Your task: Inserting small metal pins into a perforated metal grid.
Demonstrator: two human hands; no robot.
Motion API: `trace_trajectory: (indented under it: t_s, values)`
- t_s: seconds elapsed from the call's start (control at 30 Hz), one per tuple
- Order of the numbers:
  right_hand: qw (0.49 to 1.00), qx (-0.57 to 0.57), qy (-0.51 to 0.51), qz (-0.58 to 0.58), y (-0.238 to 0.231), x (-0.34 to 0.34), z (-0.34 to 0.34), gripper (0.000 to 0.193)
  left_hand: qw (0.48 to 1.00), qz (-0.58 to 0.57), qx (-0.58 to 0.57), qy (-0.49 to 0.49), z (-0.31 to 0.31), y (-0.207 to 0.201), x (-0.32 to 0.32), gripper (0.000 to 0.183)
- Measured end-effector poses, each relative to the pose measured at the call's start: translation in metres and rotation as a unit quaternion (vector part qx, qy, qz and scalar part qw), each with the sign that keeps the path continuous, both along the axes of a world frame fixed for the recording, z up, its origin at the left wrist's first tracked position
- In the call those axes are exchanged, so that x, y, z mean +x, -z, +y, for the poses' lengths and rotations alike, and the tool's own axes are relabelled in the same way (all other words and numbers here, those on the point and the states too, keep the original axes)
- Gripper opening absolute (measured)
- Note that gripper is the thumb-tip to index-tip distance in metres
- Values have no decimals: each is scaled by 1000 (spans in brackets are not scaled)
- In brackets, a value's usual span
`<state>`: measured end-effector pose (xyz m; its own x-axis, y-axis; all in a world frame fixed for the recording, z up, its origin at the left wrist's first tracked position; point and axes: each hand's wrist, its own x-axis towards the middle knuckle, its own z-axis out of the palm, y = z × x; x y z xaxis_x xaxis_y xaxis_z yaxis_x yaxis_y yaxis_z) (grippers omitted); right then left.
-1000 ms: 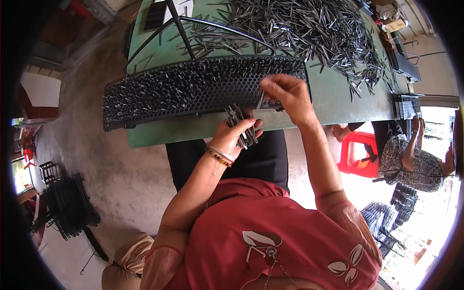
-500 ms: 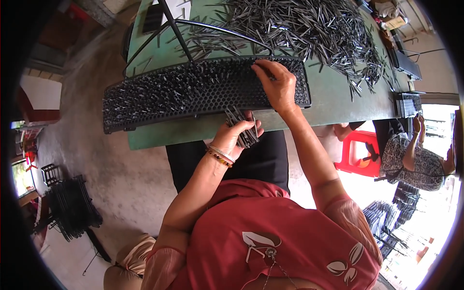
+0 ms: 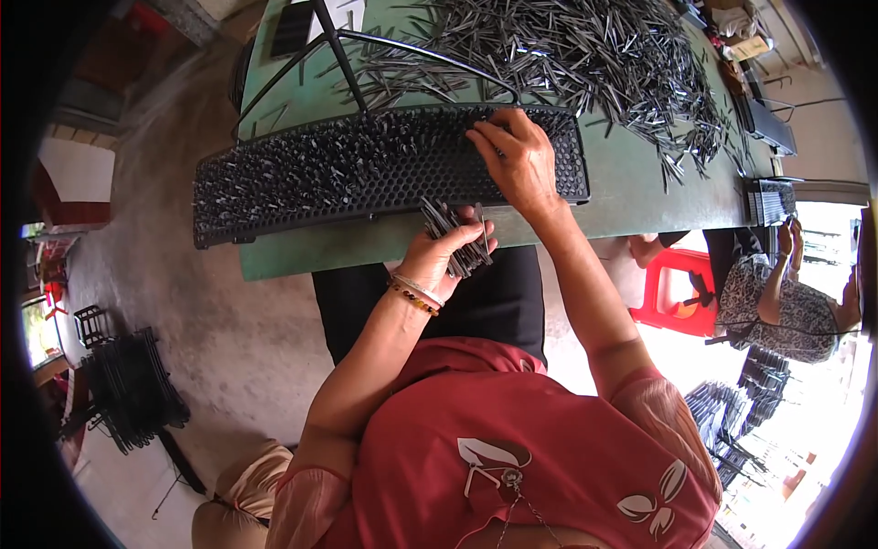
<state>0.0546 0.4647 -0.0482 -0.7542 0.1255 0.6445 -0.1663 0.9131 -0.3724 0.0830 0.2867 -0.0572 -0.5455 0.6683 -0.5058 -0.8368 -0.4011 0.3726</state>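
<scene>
- Right hand now pressed down on the far right part of the long black perforated rack, fingers curled with tips at the holes; a second ago lifted clear near the rack's near edge, pinching one thin metal strip. Whether that strip sits under the fingertips now cannot be told.
- Left hand closed around a bundle of metal strips, held just off the near edge of the green tabletop, almost unmoved over the last second.
- Rack lying across the near side of the tabletop, its left end overhanging the edge, many holes bristling with upright strips.
- Loose heap of metal strips spread over the far right of the tabletop, well apart from both hands.
- Judged from the shift: one strip carried from the bundle to a hole, filling moving toward the rack's right end.
- Seated person by a red stool at far right, not involved.
</scene>
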Motion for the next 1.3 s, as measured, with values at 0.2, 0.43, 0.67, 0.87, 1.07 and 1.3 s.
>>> trace_trajectory:
  t_s: [0.2, 0.43, 0.67, 0.87, 1.07, 1.3]
  values:
    - [958, -223, -62, -167, -37, 39, -7, 14, 997, 68, -12, -16, -1, -2, 1, 16]
    - [861, -384, -97, -319, -30, 67, -16, 19, 987, 152, -50, -9, 8, 13, 0, 15]
    - [915, -384, 40, -116, -27, 35, 5, 22, 985, 143, -75, 56, -7, 7, 0, 17]
    - [970, -239, 38, 8, -1, 0, 10, 21, 973, 194, -74, 103, -9, 15, -1, 26]
    - [991, -124, 46, 24, 4, -5, 9, 20, 979, 161, -79, 96, -15, 11, -3, 29]
    - [999, -33, 32, 9, 5, -3, 7, 18, 985, 112, -100, 84, -15, 9, -6, 37]
